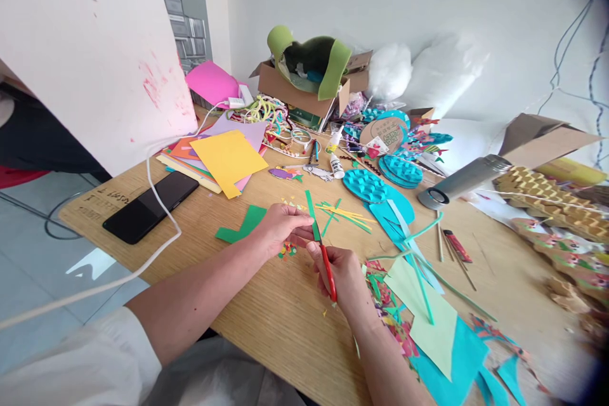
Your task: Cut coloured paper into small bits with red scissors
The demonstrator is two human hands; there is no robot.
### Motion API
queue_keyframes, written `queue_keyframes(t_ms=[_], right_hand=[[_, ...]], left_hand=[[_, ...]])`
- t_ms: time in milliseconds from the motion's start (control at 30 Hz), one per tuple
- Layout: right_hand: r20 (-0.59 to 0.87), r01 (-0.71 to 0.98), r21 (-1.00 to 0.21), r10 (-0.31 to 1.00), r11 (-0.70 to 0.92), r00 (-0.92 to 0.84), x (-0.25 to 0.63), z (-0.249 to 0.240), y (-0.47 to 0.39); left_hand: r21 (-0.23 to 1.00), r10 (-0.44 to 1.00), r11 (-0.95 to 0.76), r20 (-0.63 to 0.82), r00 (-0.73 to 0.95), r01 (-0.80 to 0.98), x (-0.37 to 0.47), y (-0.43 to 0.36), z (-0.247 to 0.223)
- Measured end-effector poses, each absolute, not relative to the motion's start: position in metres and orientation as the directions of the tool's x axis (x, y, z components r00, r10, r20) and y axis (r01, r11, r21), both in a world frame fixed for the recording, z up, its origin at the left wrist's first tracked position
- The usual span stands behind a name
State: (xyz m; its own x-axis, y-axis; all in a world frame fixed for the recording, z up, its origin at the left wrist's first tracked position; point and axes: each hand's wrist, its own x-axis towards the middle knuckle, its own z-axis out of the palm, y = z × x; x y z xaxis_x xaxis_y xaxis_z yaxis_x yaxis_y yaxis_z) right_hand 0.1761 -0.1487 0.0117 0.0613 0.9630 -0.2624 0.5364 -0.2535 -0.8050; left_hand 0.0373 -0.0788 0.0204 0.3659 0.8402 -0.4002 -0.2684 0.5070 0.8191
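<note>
Between the fingers of my left hand [280, 228] is a narrow green paper strip [311, 210], held upright. My right hand [343, 273] grips red-handled scissors [328, 271], whose blades are at the lower end of the strip. How far the blades are parted I cannot tell. Under my left hand lies a heap of small coloured paper bits [287, 250], partly hidden. A larger cut piece of green paper [243, 226] rests left of that hand. Just beyond the scissors, thin yellow and green strips [346, 214] lie crossed on the table.
A black phone [151, 206] and a white cable [162, 203] lie on the left, near stacked coloured paper [231, 158]. Glue bottles [336, 166] stand behind the strips. On the right are a metal flask [464, 183], blue paper [451, 361], scraps and egg cartons [547, 203].
</note>
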Motion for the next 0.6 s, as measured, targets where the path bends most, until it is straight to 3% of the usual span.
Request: queue_keyframes(t_ms=[600], right_hand=[[-0.239, 0.573, -0.789, 0.970, -0.223, 0.047, 0.1789, 0.0088, -0.1459]], left_hand=[[0.835, 0.829, 0.513, -0.422, 0.367, -0.198, 0.0379, -0.0812, 0.0228]])
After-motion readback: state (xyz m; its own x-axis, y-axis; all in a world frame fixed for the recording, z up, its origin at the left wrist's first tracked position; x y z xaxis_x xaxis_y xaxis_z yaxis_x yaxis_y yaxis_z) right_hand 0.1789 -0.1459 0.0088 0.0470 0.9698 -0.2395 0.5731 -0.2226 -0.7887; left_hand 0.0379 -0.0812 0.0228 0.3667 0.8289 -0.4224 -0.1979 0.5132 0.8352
